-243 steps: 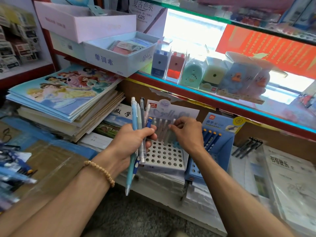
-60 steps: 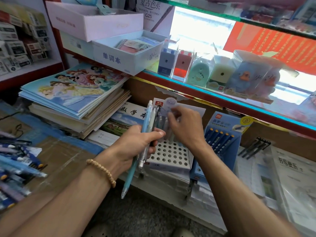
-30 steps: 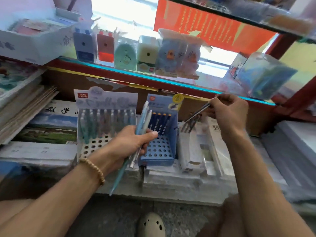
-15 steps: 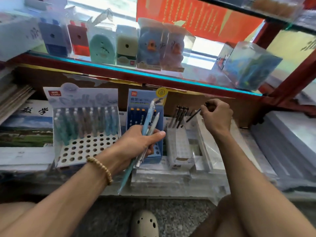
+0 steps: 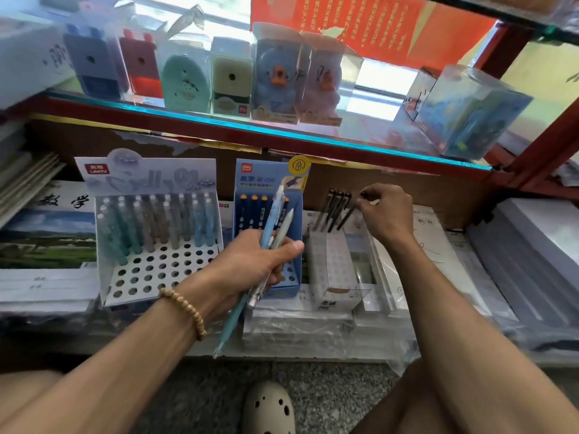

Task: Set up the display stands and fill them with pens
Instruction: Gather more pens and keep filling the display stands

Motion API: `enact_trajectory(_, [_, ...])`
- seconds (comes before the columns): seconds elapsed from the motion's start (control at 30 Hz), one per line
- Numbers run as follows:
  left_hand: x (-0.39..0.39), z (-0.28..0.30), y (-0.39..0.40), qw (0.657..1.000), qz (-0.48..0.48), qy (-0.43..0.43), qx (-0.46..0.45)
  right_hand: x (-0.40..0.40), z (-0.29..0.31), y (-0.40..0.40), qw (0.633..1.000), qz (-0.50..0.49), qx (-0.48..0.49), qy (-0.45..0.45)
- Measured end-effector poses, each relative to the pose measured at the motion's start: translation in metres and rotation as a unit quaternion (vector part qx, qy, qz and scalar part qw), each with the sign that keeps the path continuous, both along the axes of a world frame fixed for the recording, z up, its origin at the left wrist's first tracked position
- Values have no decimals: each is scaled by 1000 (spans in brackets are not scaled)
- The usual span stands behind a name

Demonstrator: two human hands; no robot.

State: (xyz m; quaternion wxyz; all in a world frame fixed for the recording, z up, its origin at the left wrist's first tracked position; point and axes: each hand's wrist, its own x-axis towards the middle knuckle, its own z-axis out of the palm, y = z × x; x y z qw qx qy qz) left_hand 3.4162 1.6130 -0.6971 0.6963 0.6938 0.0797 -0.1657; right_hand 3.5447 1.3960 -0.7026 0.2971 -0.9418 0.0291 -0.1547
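Observation:
Three display stands sit side by side on the lower shelf. The white perforated stand (image 5: 150,274) on the left holds several pastel pens in its back rows. Behind my left hand stands the blue stand (image 5: 250,180), with dark blue pens in it. The small white stand (image 5: 332,267) on the right carries three black pens (image 5: 330,211). My left hand (image 5: 250,264) grips a few light blue and grey pens (image 5: 272,227) in front of the blue stand. My right hand (image 5: 385,214) pinches the top of a fourth black pen (image 5: 347,216), whose tip is at the small white stand.
A glass shelf (image 5: 250,133) with boxed pencil sharpeners overhangs the stands. Notebooks (image 5: 47,239) lie to the left and plastic-wrapped paper packs (image 5: 517,270) to the right. My foot in a pale clog (image 5: 269,408) is on the floor below.
My right hand has brought the black pen down to the small white stand beside the other three. The left hand keeps its pens in the same place.

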Motion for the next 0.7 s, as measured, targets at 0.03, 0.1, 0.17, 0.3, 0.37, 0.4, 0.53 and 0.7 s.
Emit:
enact_trajectory(0.03, [0,0,0,1000,1,0,-1,2,-2,-1,1000,-6,-3,12])
enact_trajectory(0.1, [0,0,-1,1000,2,1,-5,4,-6,-1,999,-4,-7,41])
enact_trajectory(0.17, [0,2,-2,1000,0,0,-15,6,-9,0,999,0,-6,54])
enact_trajectory(0.3, [-2,2,0,1000,-5,2,-30,3,-6,8,999,-7,-25,40])
enact_trajectory(0.37, [-5,2,2,999,-12,1,-32,-4,3,14,999,-13,-37,-12])
enact_trajectory(0.4, [-6,2,3,999,-16,-2,-31,-10,10,18,999,-4,-32,-44])
enact_trajectory(0.53, [-9,5,8,999,-11,-14,-29,-51,39,53,978,167,124,27])
enact_trajectory(0.7, [-16,8,13,999,3,-33,-36,-80,42,81,888,265,289,240])
